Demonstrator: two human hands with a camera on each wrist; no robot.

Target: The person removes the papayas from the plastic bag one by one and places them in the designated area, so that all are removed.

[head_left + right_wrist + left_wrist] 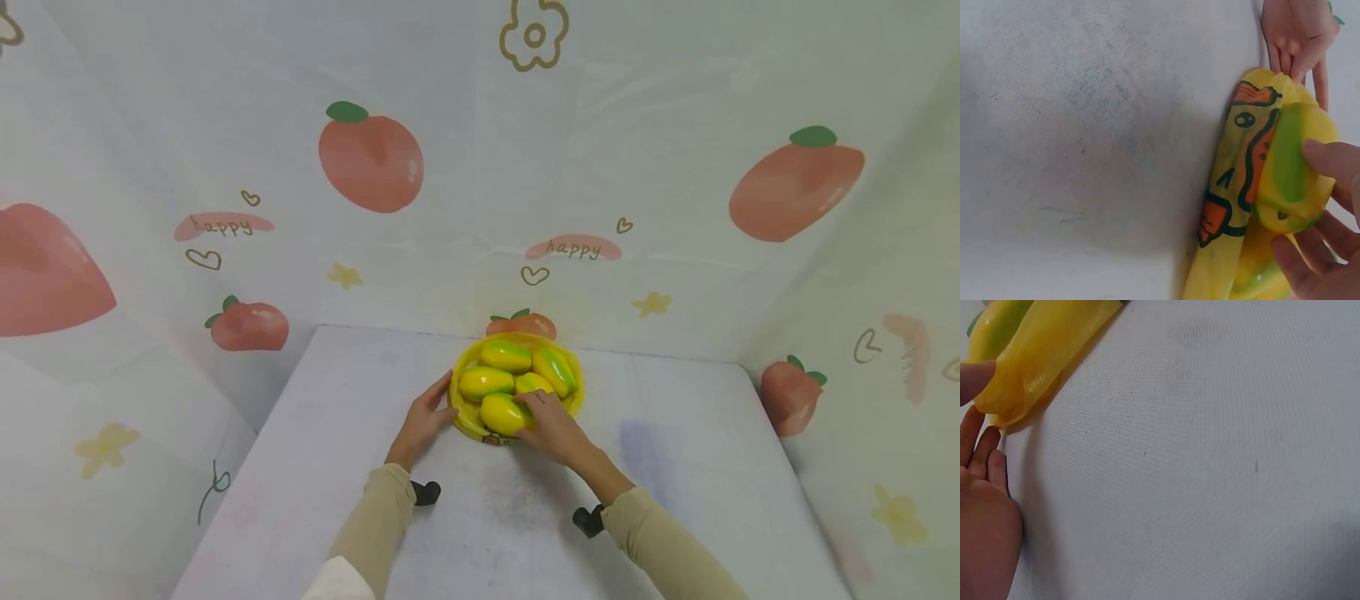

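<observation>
A yellow plastic bag (471,428), its mouth spread wide, lies on the table with several yellow-green mangoes (486,383) inside. Orange and black cartoon print shows on its near side in the right wrist view. My left hand (422,425) rests against the bag's left edge, thumb at the rim and fingers fairly straight along the outside. With thumb and fingers on opposite sides, my right hand (555,433) holds the nearest mango (1291,169) at the front of the bag. Part of that mango is hidden behind the right hand in the head view.
The white table (315,467) extends to both sides and in front of the bag. A pale cloth wall (450,275) printed with peaches, flowers and hearts stands right behind the bag. Black wrist mounts (588,521) sit at both wrists.
</observation>
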